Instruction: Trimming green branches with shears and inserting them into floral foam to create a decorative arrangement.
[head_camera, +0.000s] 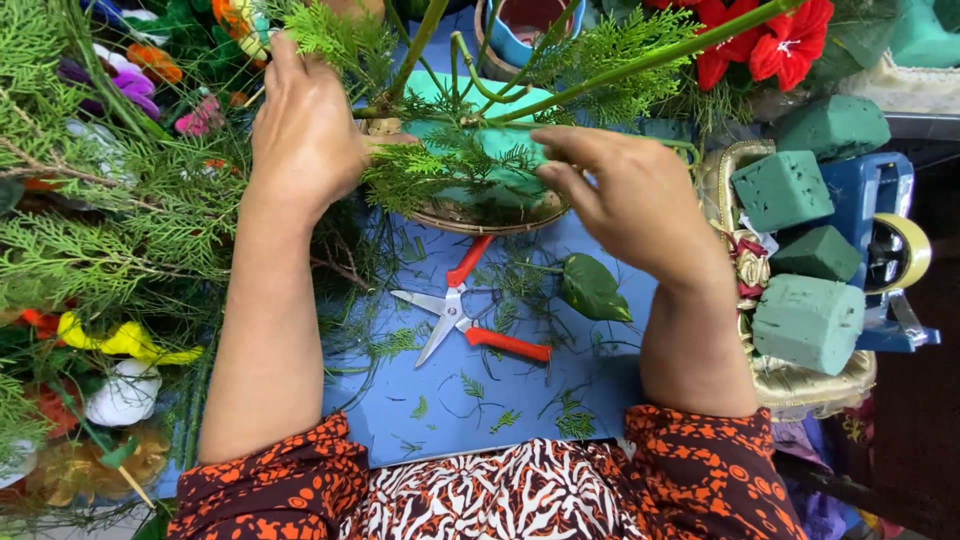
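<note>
The left hand (305, 130) is at about eleven o'clock from the middle of the view, with its fingers bent and closed on a flat green cedar-like sprig (425, 170) at the left edge of a round woven basket with green floral foam inside (470, 215). The right hand (630, 200) is at about one o'clock, and its fingers are pinched narrow on the foliage at the right side of the same basket. Long green stems (640, 60) rise from the foam toward twelve o'clock. Just below the basket, near the middle, open scissors with orange handles and silver blades (465, 320) lie on the blue table surface (420, 400), with a single dark green leaf (592, 288) beside them at three o'clock. At three o'clock, well apart from the hands, several dark green foam blocks (805, 320) sit in a gold-rimmed tray (800, 385). At nine o'clock there is a heap of green branches and coloured artificial flowers (110, 250). Red artificial flowers (765, 40) are at one o'clock.
</note>
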